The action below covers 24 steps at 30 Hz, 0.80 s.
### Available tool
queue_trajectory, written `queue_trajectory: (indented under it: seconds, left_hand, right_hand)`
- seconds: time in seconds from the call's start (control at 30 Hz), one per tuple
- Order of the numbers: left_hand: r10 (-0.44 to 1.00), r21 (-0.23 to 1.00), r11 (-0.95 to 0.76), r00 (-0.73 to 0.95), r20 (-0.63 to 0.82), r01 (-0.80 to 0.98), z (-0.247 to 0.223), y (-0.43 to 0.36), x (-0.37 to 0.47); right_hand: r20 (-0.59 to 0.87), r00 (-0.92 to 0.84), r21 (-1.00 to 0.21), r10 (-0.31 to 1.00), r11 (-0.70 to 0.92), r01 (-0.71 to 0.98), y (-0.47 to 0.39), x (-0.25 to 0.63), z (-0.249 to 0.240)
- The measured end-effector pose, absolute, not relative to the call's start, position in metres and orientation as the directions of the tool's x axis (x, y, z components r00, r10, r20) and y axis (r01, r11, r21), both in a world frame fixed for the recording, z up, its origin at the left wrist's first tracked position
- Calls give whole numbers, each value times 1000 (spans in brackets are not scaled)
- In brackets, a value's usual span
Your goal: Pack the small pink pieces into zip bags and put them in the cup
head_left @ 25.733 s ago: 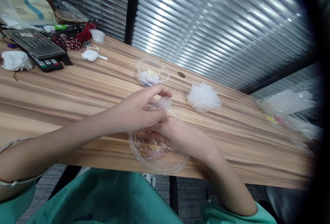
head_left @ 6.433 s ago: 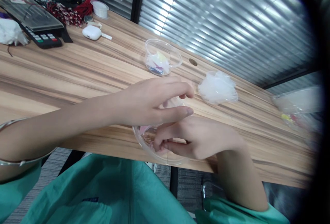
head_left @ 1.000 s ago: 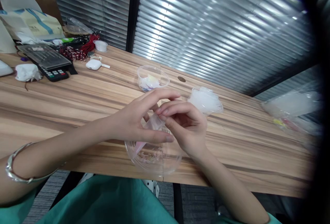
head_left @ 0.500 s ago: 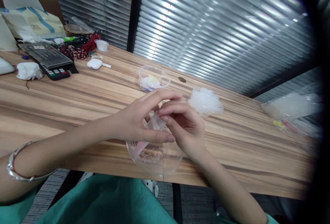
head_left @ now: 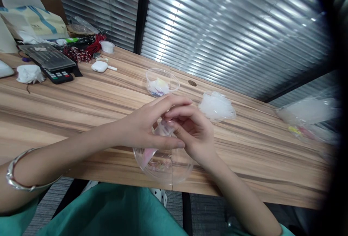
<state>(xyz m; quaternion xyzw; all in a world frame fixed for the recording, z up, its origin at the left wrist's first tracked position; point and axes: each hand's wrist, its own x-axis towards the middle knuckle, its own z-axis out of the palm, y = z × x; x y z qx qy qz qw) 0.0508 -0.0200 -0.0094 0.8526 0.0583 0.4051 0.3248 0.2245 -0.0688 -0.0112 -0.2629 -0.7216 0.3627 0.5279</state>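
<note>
Above a round clear plastic bowl (head_left: pixel 181 176) at the table's front, both hands meet at a small clear plastic bag (head_left: pixel 163 130). The bag slants, its pink lower part (head_left: pixel 148 154) hanging over the bowl. My left hand (head_left: pixel 148 125) is closed on the bag from the left, with index finger and thumb stretched past it and the other fingers partly hidden. Thumb and fingertips of my right hand (head_left: pixel 194 131) pinch the bag's upper end. Small pinkish pieces (head_left: pixel 161 165) show inside the bowl.
Beyond my hands stand a clear tub (head_left: pixel 163 80) with small packets and a pile of translucent bags (head_left: pixel 216 106). Larger plastic bags (head_left: pixel 307 116) lie far right. At left are a white earbud case (head_left: pixel 99 66), a card terminal (head_left: pixel 58 76) and red cords (head_left: pixel 94 47).
My right hand has shifted slightly left, its fingers curling closer at the bag's upper end. The left hand and the bowl have stayed almost in place.
</note>
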Motion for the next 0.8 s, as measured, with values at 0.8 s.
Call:
queue_trajectory:
  seconds: [0.8]
  left_hand:
    - [457,611,-792,647,611,-18,-3,-25,51]
  right_hand:
    - [611,-137,-777,780,623,85,-68,226,-12]
